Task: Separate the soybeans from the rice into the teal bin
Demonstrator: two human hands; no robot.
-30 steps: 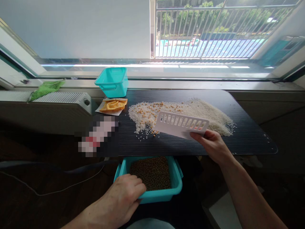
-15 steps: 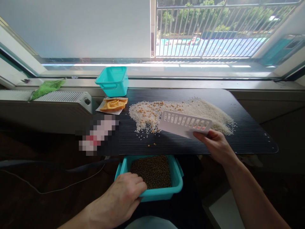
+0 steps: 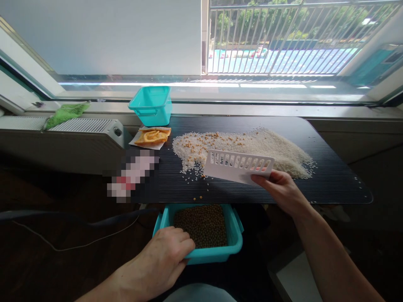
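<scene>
Over the near side of the black tabletop, the right hand reaches in from the right, thumb on the near face, pinching the right end of a white slotted plate; nearer and to the left, the left hand curls over the near-left rim of a turquoise tub, gripping it. The plate is tilted, its row of oblong slots uppermost, and hides part of the spread white rice; tan beans dot the rice's left half; two lie loose near the table's edge; darker-looking beans fill the tub. Far left stands a second turquoise container; orange-brown food lies on paper before it.
</scene>
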